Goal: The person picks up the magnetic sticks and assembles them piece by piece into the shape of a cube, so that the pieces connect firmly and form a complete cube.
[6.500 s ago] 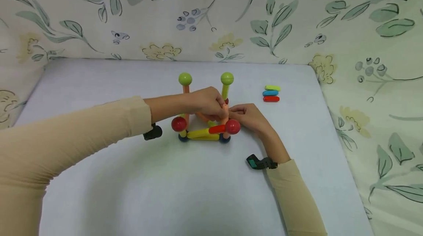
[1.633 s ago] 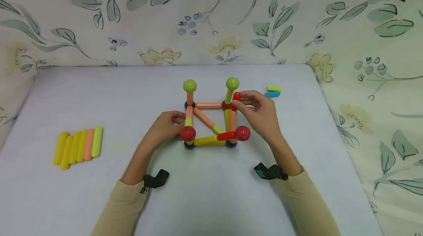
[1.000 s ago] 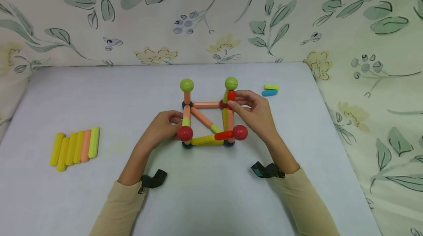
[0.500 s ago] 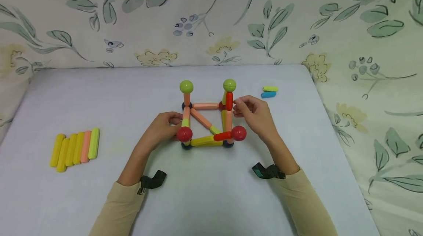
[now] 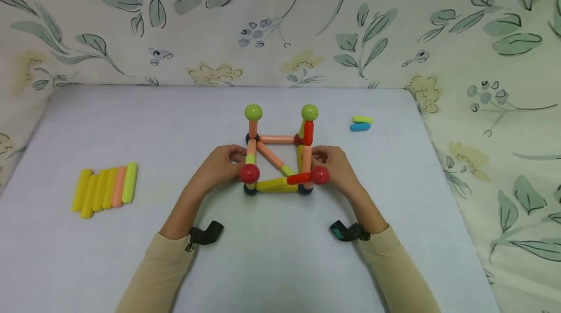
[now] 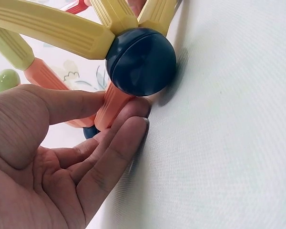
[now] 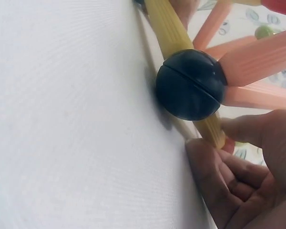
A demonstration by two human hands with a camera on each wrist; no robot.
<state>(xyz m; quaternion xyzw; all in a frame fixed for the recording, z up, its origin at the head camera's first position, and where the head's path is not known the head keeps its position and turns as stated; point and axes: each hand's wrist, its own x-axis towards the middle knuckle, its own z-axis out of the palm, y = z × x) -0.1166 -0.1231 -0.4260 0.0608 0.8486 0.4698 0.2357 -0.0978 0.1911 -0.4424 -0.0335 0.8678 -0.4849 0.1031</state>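
A toy frame of coloured building sticks and balls stands on the table in the head view. My left hand (image 5: 221, 167) pinches an orange stick (image 6: 112, 107) low on the frame's left side, beside a dark blue ball (image 6: 140, 62). On the opposite side, my right hand (image 5: 337, 164) pinches a yellow stick (image 7: 212, 133) by another dark blue ball (image 7: 190, 86). A short red stick (image 5: 308, 133) reaches up to the right green ball (image 5: 309, 112), above an upright orange stick (image 5: 307, 157). Red balls (image 5: 249, 174) top the near corners; the left green ball (image 5: 253, 112) stands at the back.
Several yellow sticks (image 5: 105, 189), an orange stick (image 5: 119, 186) and a green stick (image 5: 130, 182) lie in a row at left. A short yellow-green stick (image 5: 362, 119) and a blue stick (image 5: 360, 127) lie at back right. Patterned cloth (image 5: 280, 21) hangs behind the table.
My right hand brought the red stick from the right, set it against the right green ball, released it, and moved down to the base stick. My left hand stayed at the left side lately.
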